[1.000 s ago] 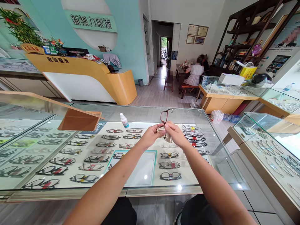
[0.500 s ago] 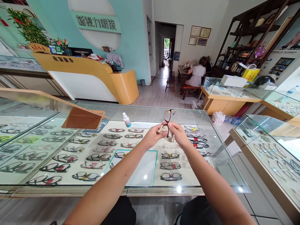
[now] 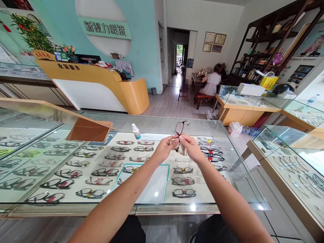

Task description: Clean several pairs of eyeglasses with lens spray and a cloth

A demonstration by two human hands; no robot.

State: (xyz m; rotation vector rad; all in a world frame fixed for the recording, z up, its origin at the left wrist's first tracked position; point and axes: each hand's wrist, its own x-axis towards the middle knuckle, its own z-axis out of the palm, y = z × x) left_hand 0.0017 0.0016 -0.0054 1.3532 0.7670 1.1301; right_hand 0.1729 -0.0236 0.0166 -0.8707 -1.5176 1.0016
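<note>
Above the glass display case I hold a pair of dark red-rimmed eyeglasses (image 3: 179, 128) between both hands. One lens stands up past my fingers; the other part is hidden by them. My left hand (image 3: 165, 147) is closed, thumb and fingers pinching the near side of the frame. My right hand (image 3: 189, 145) is closed too, its thumb and fingers gripping the frame beside the left. A beige cloth (image 3: 181, 150) hangs below and between the fingers; how far each hand grips it I cannot tell. On the glass to the left stands a small white spray bottle (image 3: 136, 131).
Rows of eyeglasses (image 3: 183, 181) lie inside the glass display case (image 3: 162, 208) under my arms. A brown slanted stand (image 3: 88, 129) is on its left. More showcases (image 3: 286, 162) stand at right, a yellow counter (image 3: 134, 96) behind. Two people sit at a far table.
The eyeglasses have tilted and shifted slightly left and down. Both hands have moved a little, and the cloth hangs lower between them. The view has shifted slightly.
</note>
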